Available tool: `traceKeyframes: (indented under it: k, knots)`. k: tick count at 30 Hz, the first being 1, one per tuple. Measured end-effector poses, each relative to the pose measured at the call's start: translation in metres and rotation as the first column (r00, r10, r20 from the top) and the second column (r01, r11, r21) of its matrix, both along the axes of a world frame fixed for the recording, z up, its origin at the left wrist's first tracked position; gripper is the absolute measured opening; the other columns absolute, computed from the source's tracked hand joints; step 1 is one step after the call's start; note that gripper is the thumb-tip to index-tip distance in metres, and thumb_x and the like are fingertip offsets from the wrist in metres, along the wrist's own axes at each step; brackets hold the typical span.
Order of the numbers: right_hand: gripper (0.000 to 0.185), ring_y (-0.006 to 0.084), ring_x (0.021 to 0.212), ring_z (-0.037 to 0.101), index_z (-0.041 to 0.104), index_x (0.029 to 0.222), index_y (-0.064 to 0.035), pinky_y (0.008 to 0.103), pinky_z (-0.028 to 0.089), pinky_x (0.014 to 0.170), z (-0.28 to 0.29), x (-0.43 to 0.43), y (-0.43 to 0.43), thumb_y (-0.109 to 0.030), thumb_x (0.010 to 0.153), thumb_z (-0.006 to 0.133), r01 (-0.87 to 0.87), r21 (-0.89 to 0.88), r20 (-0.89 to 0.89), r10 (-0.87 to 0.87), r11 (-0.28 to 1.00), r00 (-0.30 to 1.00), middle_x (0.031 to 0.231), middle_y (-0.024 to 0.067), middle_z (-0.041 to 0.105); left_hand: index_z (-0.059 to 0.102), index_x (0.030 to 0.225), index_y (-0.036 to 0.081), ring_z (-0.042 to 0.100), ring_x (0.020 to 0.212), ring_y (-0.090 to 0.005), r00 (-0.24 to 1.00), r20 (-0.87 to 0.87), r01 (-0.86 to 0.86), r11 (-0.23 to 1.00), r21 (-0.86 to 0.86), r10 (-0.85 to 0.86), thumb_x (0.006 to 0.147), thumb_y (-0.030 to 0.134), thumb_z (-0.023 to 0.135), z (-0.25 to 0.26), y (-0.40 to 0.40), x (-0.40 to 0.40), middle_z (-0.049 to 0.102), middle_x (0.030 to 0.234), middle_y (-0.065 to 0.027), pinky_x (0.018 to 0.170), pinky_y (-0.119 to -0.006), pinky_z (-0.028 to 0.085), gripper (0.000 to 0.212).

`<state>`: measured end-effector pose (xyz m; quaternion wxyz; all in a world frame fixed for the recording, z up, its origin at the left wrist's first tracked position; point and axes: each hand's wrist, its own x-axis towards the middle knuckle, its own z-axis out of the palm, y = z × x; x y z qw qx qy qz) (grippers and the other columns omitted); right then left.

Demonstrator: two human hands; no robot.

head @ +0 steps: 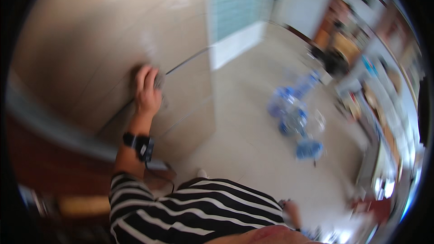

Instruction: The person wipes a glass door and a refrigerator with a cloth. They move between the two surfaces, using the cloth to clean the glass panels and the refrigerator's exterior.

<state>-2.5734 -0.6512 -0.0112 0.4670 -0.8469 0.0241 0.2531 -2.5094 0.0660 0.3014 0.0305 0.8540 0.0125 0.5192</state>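
My left hand (148, 91) is raised against a beige tiled wall (179, 34). Its fingers curl around a small greyish scrubber, perhaps steel wool (158, 80), which rests on the tile beside a dark horizontal line (188, 61). On that wrist sits a black strapped device (139, 145) with a cable. Low at my right side, my right hand (291, 210) is small and blurred beside my striped shirt (217, 206); whether it holds anything is unclear.
Several clear blue plastic water jugs (291, 115) lie on the pale floor (244, 142). A frosted-glass door (237, 10) stands past the wall's corner. Cluttered shelving or counters (383, 108) line the right. Reddish-brown furniture (61, 162) is at lower left.
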Motion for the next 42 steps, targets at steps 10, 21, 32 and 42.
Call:
traceKeyframes:
  k: [10,21,32,42]
  knots:
    - [0.012,0.0209,0.057,0.065,0.059,0.095,-0.0011,0.0283,0.047,0.039,0.015,0.217,0.153,-0.012,0.092,0.057,-0.469,0.213,0.274,0.409,0.857,0.87,0.074,0.0095,0.061,0.055,0.127,-0.003,0.053,0.115,-0.0338,0.631,0.62,-0.386,0.882,-0.27,0.466,0.089,0.001,0.05,0.112,0.073,-0.162,0.05,0.13,-0.0177,0.101,-0.042,0.043,0.039]
    - [0.022,0.0111,0.073,0.063,0.059,0.115,-0.0043,0.022,0.045,0.056,0.215,0.334,0.456,-0.015,0.097,0.054,-0.443,0.312,0.399,0.308,0.84,0.864,0.093,0.0041,0.064,0.055,0.124,-0.006,0.06,0.106,-0.0273,0.487,0.773,0.255,0.781,-0.57,0.406,0.095,0.004,0.045,0.02,0.129,-0.182,0.061,0.118,-0.0135,0.097,-0.036,0.046,0.032]
    - [0.052,0.0306,0.122,0.049,0.048,0.136,0.0072,0.0366,0.036,0.106,0.279,0.394,0.625,-0.033,0.104,0.042,-0.415,0.345,0.843,-0.084,0.842,0.531,0.133,0.0212,0.053,0.061,0.12,0.001,0.059,0.101,-0.0221,0.671,0.575,0.527,0.243,-0.814,0.469,0.097,0.03,0.053,0.112,0.153,-0.199,0.062,0.113,-0.0106,0.082,-0.038,0.05,0.037]
    - [0.054,0.0251,0.122,0.047,0.048,0.134,0.0066,0.0335,0.033,0.107,0.289,0.407,0.63,-0.039,0.105,0.04,-0.538,0.504,0.712,0.027,0.675,0.702,0.131,0.0155,0.052,0.05,0.132,-0.004,0.05,0.127,-0.0394,0.597,0.552,-0.637,0.762,-0.115,0.582,0.093,0.01,0.05,0.258,0.107,-0.18,0.051,0.137,-0.0238,0.103,-0.044,0.042,0.041]
